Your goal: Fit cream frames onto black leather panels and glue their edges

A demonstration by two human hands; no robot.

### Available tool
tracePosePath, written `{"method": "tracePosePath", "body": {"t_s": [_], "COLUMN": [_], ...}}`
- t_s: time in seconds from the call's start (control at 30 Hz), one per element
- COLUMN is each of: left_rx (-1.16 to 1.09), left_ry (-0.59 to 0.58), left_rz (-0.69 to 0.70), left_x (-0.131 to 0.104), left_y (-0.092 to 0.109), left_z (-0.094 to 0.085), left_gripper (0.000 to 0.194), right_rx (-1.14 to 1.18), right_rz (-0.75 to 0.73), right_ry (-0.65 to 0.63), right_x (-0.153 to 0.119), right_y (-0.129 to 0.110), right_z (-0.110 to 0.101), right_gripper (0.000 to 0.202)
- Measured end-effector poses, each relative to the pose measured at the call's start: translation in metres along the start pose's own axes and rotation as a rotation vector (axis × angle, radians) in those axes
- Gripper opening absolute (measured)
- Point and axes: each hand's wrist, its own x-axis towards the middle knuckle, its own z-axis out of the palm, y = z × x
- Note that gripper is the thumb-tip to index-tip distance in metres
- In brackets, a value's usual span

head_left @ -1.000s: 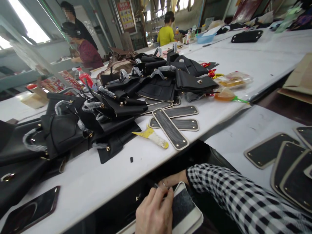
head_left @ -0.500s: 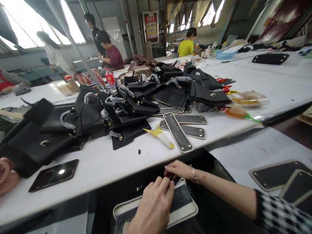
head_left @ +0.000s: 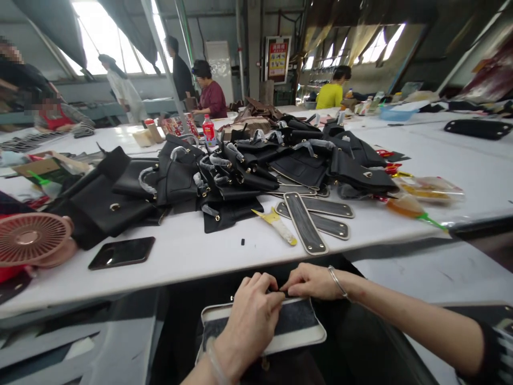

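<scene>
A black bag piece with cream edging (head_left: 294, 323) lies low in front of me, below the table's front edge. My left hand (head_left: 256, 313) rests over it, fingers bent and pressed together along its far edge. Beside it, my right hand (head_left: 308, 280) has its fingers curled at the same far edge, the fingertips of both hands nearly meeting. Both hands pinch there, on dark material mostly hidden by the fingers. Dark leather-like material surrounds the piece.
On the white table (head_left: 216, 256) are a pile of black bags (head_left: 248, 166), grey strips with studs (head_left: 306, 222), yellow-handled snips (head_left: 276, 224), a phone (head_left: 122, 252) and a pink fan (head_left: 34, 239). Several people work beyond, one in a yellow top (head_left: 329, 95).
The view has swung left, bringing the whole fan into sight. My right hand's fingers have drawn in and curled close to my left fingertips at the piece's far edge.
</scene>
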Motion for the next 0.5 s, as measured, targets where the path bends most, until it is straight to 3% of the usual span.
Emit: {"method": "tracePosePath", "body": {"t_s": [0.23,0.37,0.5], "left_rx": [-0.044,-0.009,-0.029], "left_ry": [0.076,0.084,0.081], "left_rz": [-0.059,-0.043,-0.067], "left_x": [-0.016,-0.017,-0.021], "left_y": [-0.015,-0.013,-0.009], "left_z": [0.0,0.004,0.004], "left_gripper": [0.014,0.014,0.017], "right_rx": [-0.128,-0.243,-0.356], "right_rz": [-0.009,-0.042,-0.042], "right_ry": [-0.097,-0.187,-0.203], "right_x": [0.001,0.03,0.064], "right_y": [-0.024,-0.028,-0.024], "right_z": [0.004,0.009,0.024], "right_gripper": [0.044,0.045,0.021]}}
